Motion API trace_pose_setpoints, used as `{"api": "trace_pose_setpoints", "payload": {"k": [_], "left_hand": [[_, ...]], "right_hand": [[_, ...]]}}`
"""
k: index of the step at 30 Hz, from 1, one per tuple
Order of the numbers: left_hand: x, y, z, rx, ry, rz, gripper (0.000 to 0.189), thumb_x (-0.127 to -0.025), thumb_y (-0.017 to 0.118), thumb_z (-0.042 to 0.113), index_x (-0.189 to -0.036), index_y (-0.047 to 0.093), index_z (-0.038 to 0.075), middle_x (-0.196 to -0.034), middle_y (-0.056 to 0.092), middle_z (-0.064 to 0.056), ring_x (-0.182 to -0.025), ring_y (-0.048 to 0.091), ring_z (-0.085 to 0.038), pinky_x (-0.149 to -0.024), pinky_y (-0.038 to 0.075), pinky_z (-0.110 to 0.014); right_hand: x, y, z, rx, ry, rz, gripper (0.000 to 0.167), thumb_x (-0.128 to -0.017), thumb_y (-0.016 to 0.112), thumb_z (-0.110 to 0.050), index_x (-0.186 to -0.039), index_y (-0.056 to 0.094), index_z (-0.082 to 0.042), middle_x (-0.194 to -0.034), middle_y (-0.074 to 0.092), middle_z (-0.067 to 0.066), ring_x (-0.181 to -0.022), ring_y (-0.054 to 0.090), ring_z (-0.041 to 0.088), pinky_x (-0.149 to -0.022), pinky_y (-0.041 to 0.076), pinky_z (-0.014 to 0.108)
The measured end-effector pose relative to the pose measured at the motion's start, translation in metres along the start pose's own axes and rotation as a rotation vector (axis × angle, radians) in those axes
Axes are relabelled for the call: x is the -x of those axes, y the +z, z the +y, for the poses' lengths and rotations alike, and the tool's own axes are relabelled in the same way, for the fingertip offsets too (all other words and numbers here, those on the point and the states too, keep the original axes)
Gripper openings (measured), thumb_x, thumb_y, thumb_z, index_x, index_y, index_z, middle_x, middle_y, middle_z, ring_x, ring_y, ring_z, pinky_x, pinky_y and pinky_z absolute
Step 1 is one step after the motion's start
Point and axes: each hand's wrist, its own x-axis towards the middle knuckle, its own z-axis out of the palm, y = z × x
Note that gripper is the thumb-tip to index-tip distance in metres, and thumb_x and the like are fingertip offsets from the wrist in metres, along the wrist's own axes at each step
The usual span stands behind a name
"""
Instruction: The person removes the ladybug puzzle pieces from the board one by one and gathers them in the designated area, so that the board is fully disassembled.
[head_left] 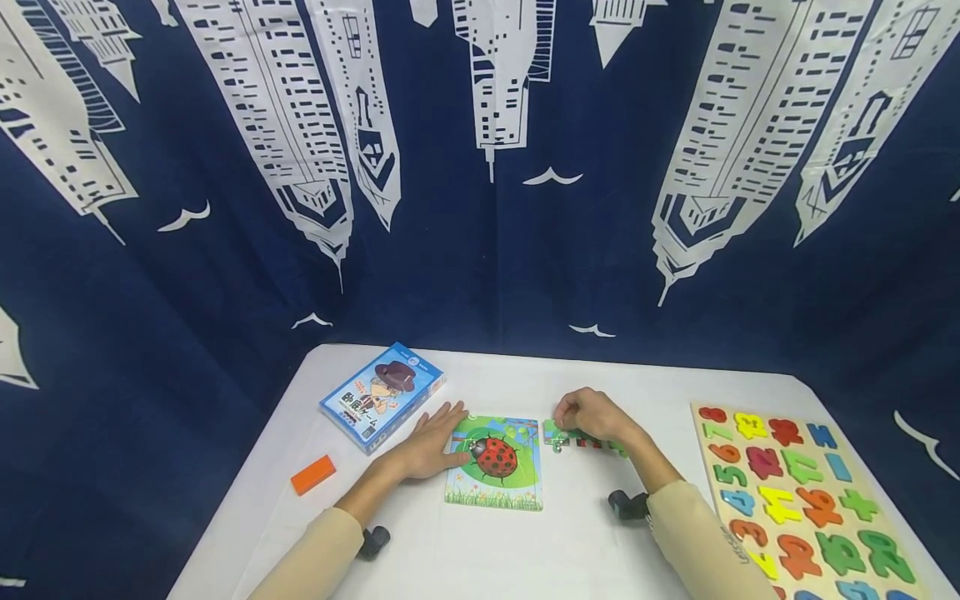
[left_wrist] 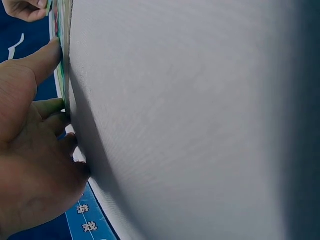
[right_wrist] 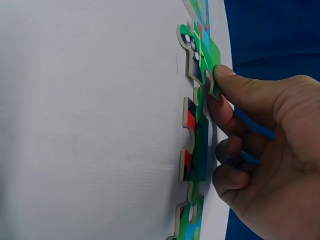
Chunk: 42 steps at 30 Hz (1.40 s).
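Observation:
A square picture board with a red ladybug on green [head_left: 498, 460] lies flat on the white table. My left hand [head_left: 427, 446] rests on its left side with the fingers spread; in the left wrist view the left thumb [left_wrist: 47, 57] lies along the board's edge. To the right of the board, my right hand [head_left: 592, 414] pinches a green jigsaw piece [right_wrist: 201, 57] between thumb and fingers. That piece is tilted a little off the table. Other jigsaw pieces, one with red and black patches [right_wrist: 189, 140] and one green and blue [right_wrist: 192, 222], lie in a row beneath the hand.
A blue game box [head_left: 382, 396] lies at the back left, with an orange block [head_left: 312, 475] in front of it. A wooden board of coloured numbers [head_left: 776, 487] takes up the right side. Behind the table hangs a dark blue cloth [head_left: 495, 250].

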Motion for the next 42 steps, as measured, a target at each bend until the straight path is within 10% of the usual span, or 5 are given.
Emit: {"api": "trace_pose_setpoints", "payload": {"k": [42], "left_hand": [[-0.0006,0.0015,-0.0031,-0.026,0.0,0.008,0.076,-0.087,0.057,0.046,-0.146,0.027,0.008,-0.153,0.016,-0.008,-0.14,0.007,-0.027,-0.11,0.005,-0.052]], "right_hand": [[0.0017,0.005,-0.0002,0.024,0.042,0.033,0.003,-0.083,0.065,-0.016,-0.084,0.067,-0.019,-0.073,0.06,-0.004,-0.066,0.052,0.015,-0.059,0.044,0.03]]}}
